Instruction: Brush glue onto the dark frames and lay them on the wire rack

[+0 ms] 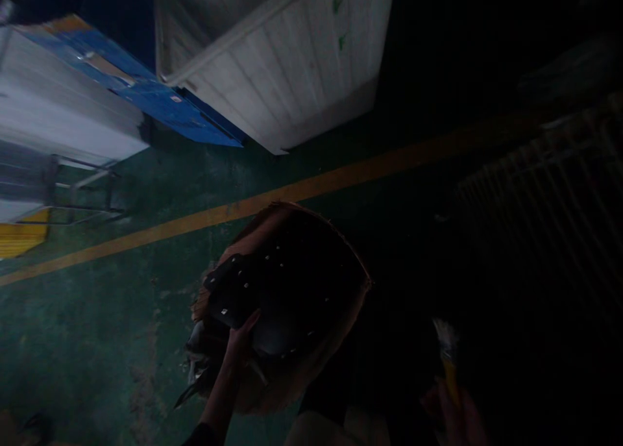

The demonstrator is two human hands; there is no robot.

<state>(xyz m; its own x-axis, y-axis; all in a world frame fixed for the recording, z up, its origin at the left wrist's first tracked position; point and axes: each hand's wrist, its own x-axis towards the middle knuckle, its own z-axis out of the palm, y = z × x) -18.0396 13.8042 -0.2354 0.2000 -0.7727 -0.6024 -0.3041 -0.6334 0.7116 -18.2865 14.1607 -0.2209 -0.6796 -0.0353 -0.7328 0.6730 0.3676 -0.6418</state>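
Left hand grips black panel over green floor.

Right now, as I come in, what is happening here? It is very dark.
A person works above a green floor with a yellow line. The left hand has its grip on the edge of a black piece with small bright studs, which rests against a round brown object. The right hand, low in the dark, holds a brush with a yellow handle, bristles up, apart from the piece. A white crate stands behind.
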